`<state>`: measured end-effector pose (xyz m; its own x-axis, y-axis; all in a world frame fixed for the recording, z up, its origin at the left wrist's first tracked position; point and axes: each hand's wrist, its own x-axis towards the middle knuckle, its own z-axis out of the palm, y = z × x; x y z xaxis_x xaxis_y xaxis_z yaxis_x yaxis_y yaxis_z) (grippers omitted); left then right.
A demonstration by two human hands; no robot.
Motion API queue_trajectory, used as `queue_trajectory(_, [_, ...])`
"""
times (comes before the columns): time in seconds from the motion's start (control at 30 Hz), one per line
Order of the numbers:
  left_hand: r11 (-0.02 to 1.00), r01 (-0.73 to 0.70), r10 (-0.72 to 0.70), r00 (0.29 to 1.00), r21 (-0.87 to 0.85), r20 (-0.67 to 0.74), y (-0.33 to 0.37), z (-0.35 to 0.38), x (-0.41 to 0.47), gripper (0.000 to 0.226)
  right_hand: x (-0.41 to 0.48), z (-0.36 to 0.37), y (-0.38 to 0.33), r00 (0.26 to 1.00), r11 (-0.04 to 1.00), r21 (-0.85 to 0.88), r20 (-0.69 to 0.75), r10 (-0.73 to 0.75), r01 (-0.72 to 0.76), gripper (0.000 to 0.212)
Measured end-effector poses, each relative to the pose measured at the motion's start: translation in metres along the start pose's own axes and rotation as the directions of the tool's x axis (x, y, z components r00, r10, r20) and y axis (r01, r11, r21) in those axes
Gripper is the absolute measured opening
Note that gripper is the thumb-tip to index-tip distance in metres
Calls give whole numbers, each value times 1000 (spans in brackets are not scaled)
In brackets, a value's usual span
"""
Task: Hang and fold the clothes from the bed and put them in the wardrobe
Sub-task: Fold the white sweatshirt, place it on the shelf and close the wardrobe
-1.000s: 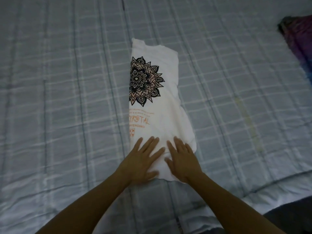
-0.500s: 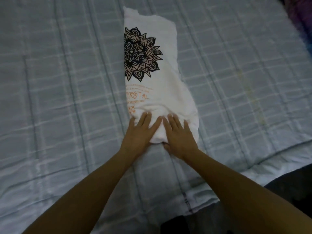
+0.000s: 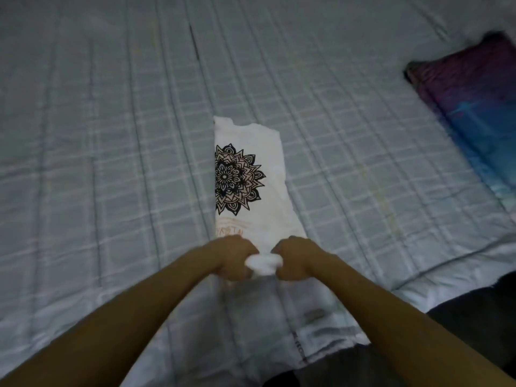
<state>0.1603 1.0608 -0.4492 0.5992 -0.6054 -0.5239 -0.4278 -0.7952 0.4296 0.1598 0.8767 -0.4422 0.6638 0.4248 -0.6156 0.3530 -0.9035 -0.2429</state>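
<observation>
A white T-shirt (image 3: 259, 202) with a black mandala print and orange lettering lies on the bed, folded into a long narrow strip that runs away from me. My left hand (image 3: 231, 256) and my right hand (image 3: 293, 258) both grip its near end, fingers curled round the bunched cloth. The near end is lifted slightly off the sheet between them. The hands sit side by side, a little apart.
The bed (image 3: 111, 163) carries a pale grey-blue checked sheet. A folded purple and blue cloth (image 3: 472, 115) lies at the far right. The bed's near edge runs along the bottom right, with dark floor (image 3: 474, 325) beyond it.
My hands lay flat on the shirt's near end before. Now both have curled round that end and bunched it up. The view has shifted, bringing the purple cloth further into sight.
</observation>
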Motion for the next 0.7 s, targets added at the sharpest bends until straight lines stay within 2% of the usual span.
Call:
queue_trajectory(0.07, [995, 75, -67, 989, 59, -132, -1, -45, 10, 37, 7, -28, 9, 969, 995, -26, -231, 88, -96, 35])
queue_trajectory(0.1, [986, 145, -116, 952, 83, -282, -5, -63, 15, 34, 14, -38, 12, 901, 990, -22, -419, 117, -139, 38])
queue_trajectory(0.13, [974, 211, -147, 870, 86, -471, -11, -77, 18, 34, 22, -42, 15, 801, 987, -5, -584, 130, -164, 45])
queue_trajectory(0.17, [967, 248, -149, 748, 64, -647, -16, -83, 22, 35, 30, -42, 19, 720, 982, 14, -679, 146, -186, 55])
queue_trajectory(0.2, [964, 262, -139, 640, 45, -756, -22, -81, 27, 37, 37, -38, 23, 666, 977, 15, -730, 155, -211, 64])
queue_trajectory(0.23, [961, 275, -133, 588, 43, -798, -27, -74, 33, 40, 42, -32, 24, 648, 973, -9, -748, 148, -233, 70])
queue_trajectory(0.3, [956, 284, -120, 609, 74, -784, -35, -43, 44, 45, 50, -11, 28, 636, 975, -72, -767, 80, -210, 72])
queue_trajectory(0.37, [959, 261, -93, 661, 112, -745, -41, -4, 53, 52, 61, 15, 35, 667, 992, -87, -745, -1, -95, 69])
queue_trajectory(0.43, [957, 247, -80, 733, 155, -676, -46, 27, 61, 63, 72, 37, 42, 755, 997, -74, -653, -61, 17, 69])
queue_trajectory(0.47, [949, 254, -75, 754, 185, -653, -49, 37, 67, 67, 78, 45, 45, 807, 999, -32, -590, -43, 29, 73])
queue_trajectory(0.53, [927, 264, -22, 746, 266, -665, -56, 45, 77, 66, 89, 54, 49, 905, 999, 29, -424, 42, -33, 84])
queue_trajectory(0.57, [914, 259, 28, 730, 313, -683, -61, 46, 83, 63, 97, 58, 51, 921, 998, 22, -384, 70, -66, 90])
queue_trajectory(0.63, [885, 256, 101, 712, 390, -695, -71, 41, 95, 59, 109, 64, 53, 905, 996, -17, -417, 77, -93, 99])
queue_trajectory(0.7, [866, 296, 81, 712, 403, -698, -80, 39, 107, 55, 123, 70, 53, 852, 995, -14, -517, 80, -102, 97])
